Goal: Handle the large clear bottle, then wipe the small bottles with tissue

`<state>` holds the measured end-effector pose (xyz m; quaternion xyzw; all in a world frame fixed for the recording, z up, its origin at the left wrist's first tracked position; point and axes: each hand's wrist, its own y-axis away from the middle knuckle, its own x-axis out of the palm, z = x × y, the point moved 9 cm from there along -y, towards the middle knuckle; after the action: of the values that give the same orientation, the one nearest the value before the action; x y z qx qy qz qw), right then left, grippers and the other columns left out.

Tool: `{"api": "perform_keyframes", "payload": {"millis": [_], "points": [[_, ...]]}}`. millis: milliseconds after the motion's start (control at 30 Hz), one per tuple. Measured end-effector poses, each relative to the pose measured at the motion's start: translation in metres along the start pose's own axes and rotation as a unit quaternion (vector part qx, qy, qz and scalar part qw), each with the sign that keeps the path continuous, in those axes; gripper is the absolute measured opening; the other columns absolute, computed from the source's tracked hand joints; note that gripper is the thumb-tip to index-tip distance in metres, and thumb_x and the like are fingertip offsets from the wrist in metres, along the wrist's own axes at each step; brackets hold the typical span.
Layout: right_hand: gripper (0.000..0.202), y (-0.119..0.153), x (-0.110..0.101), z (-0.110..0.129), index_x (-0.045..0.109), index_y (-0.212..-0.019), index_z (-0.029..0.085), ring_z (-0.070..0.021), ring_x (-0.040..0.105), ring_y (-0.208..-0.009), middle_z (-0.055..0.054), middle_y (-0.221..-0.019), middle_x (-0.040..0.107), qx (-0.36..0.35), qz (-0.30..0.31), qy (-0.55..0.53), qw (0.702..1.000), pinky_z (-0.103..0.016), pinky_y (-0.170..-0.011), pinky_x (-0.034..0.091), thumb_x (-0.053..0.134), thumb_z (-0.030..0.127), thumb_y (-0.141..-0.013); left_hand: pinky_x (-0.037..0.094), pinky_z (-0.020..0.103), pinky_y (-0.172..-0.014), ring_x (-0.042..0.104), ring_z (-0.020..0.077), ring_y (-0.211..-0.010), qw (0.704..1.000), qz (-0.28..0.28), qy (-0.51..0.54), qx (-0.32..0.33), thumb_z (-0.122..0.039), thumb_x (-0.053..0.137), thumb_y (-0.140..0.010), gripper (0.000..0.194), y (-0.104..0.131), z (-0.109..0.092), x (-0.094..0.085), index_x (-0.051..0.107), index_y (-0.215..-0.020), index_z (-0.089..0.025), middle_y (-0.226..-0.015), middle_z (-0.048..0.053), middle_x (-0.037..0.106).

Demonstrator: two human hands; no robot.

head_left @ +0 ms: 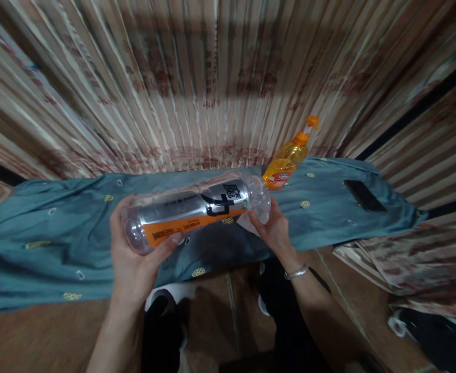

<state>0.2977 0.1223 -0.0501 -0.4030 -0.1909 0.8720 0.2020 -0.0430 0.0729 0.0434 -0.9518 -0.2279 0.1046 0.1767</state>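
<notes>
A large clear plastic bottle (191, 210) with a silver and orange label lies sideways between my hands, above the teal cloth. My left hand (138, 254) is wrapped round its wider left end, thumb on the orange part of the label. At the narrower right end, my right hand (272, 228) grips the clear plastic, with a bracelet (296, 272) on the wrist. Something white and thin (250, 224) shows beneath the right end, by my right fingers. Behind that end stands an orange pump bottle (285, 165) with yellow-orange liquid.
The teal patterned cloth (68, 233) covers a long narrow surface. A black phone (364, 196) lies near its right end. Pleated curtains (196, 77) hang behind and at both sides. My legs and feet are below on the brown tiled floor (212, 311); dark shoes (433, 336) lie at lower right.
</notes>
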Motion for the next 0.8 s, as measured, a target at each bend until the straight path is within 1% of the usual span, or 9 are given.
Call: {"api": "perform_keyframes", "payload": {"millis": [100, 267, 367, 533, 633, 700, 800], "points": [[0.075, -0.0001, 0.0000, -0.0008, 0.049, -0.142, 0.010, -0.0340, 0.072, -0.111, -0.022, -0.123, 0.072, 0.006, 0.003, -0.001, 1.000, -0.046, -0.092, 0.059, 0.062, 0.059, -0.086, 0.051, 0.055, -0.107, 0.059, 0.0348, -0.124, 1.000, 0.005, 0.005, -0.007, -0.050, 0.094, -0.048, 0.096, -0.0002, 0.0021, 0.0010, 0.057, -0.134, -0.029, -0.136, 0.008, 0.060], [0.074, -0.0004, 0.0006, -0.0002, 0.049, -0.142, 0.011, -0.0341, 0.071, -0.112, -0.020, -0.125, 0.072, 0.005, 0.006, -0.003, 1.000, -0.046, -0.093, 0.059, 0.060, 0.059, -0.087, 0.053, 0.053, -0.105, 0.059, 0.0343, -0.124, 1.000, 0.015, 0.009, -0.012, -0.049, 0.093, -0.050, 0.097, 0.0002, 0.0069, 0.0019, 0.054, -0.136, -0.030, -0.137, 0.007, 0.059], [0.073, -0.0002, 0.0004, 0.0005, 0.048, -0.142, 0.012, -0.0339, 0.071, -0.114, -0.020, -0.127, 0.071, 0.000, -0.003, -0.004, 1.000, -0.046, -0.094, 0.059, 0.059, 0.060, -0.088, 0.052, 0.052, -0.107, 0.059, 0.0338, -0.125, 1.000, 0.015, 0.010, -0.009, -0.048, 0.093, -0.051, 0.096, 0.0004, 0.0074, 0.0016, 0.054, -0.136, -0.031, -0.138, 0.006, 0.058], [0.073, -0.0005, 0.0002, 0.0020, 0.050, -0.140, 0.011, -0.0346, 0.071, -0.113, -0.021, -0.127, 0.071, -0.002, -0.003, -0.006, 1.000, -0.046, -0.093, 0.059, 0.060, 0.060, -0.087, 0.052, 0.056, -0.106, 0.059, 0.0358, -0.124, 1.000, 0.012, 0.009, -0.018, -0.046, 0.093, -0.051, 0.094, 0.0003, 0.0075, 0.0012, 0.055, -0.136, -0.031, -0.136, 0.008, 0.059], [0.072, -0.0008, -0.0008, 0.0024, 0.051, -0.140, 0.011, -0.0344, 0.071, -0.112, -0.021, -0.125, 0.072, 0.001, -0.004, -0.007, 1.000, -0.047, -0.093, 0.059, 0.060, 0.059, -0.087, 0.050, 0.059, -0.107, 0.058, 0.0376, -0.125, 1.000, 0.012, 0.006, -0.012, -0.046, 0.093, -0.050, 0.093, 0.0005, 0.0055, 0.0012, 0.056, -0.134, -0.031, -0.137, 0.008, 0.059], [0.073, -0.0009, -0.0011, 0.0029, 0.050, -0.140, 0.011, -0.0341, 0.071, -0.112, -0.020, -0.125, 0.072, 0.000, -0.004, -0.006, 1.000, -0.047, -0.093, 0.059, 0.059, 0.059, -0.087, 0.051, 0.059, -0.105, 0.059, 0.0378, -0.125, 1.000, 0.015, 0.006, -0.008, -0.046, 0.093, -0.051, 0.093, 0.0007, 0.0053, 0.0016, 0.056, -0.134, -0.031, -0.137, 0.008, 0.059], [0.074, -0.0008, -0.0005, 0.0023, 0.050, -0.141, 0.011, -0.0341, 0.071, -0.112, -0.021, -0.125, 0.072, -0.001, -0.003, -0.001, 1.000, -0.046, -0.092, 0.059, 0.059, 0.061, -0.088, 0.057, 0.054, -0.096, 0.063, 0.0357, -0.118, 1.000, 0.021, -0.001, 0.009, -0.047, 0.092, -0.054, 0.092, 0.0009, 0.0046, 0.0022, 0.055, -0.136, -0.031, -0.134, 0.008, 0.061]]}}
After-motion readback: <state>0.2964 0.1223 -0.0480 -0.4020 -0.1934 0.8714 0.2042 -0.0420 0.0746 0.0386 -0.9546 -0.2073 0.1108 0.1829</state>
